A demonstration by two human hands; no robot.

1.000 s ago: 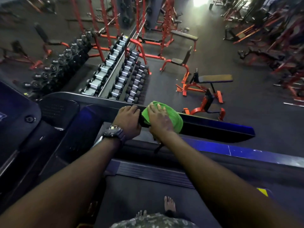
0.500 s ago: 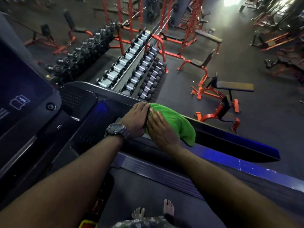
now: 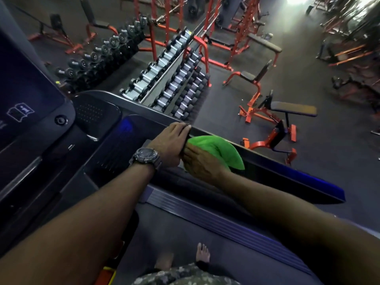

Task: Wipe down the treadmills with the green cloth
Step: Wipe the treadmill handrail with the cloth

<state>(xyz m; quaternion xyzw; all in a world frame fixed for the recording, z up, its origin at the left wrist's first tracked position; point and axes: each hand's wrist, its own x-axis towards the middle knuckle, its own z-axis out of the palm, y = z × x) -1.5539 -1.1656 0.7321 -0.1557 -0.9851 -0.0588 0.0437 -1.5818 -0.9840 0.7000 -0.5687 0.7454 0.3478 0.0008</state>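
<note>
Green cloth point(image 3: 218, 150) is bright lime, soft-looking, bunched into a rounded wad w/ a fold crease down the middle; one pointed corner hangs toward the lower right. It sits on the treadmill's right handrail point(image 3: 287, 171), a dark glossy bar w/ blue light reflections running diag. from the console down to the right.

Right hand point(image 3: 202, 161) lies on the near part of the cloth, palm down, fingers curled over the wad & holding it against the rail. Left hand point(image 3: 170, 145), w/ a dark wristwatch point(image 3: 146, 157), grips the same rail just beside the cloth, fingers wrapped over the far edge; the two hands touch at the knuckles.

Treadmill console point(image 3: 30, 95) is at left, dark screen w/ a small white icon. Ribbed side strip & grey belt point(image 3: 164, 239) below; a bare foot point(image 3: 202, 254) stands on the belt, camo shorts at the bottom edge.

Beyond the rail: dumbbell racks point(image 3: 174, 79), red-orange benches point(image 3: 273, 116) on dark floor.
</note>
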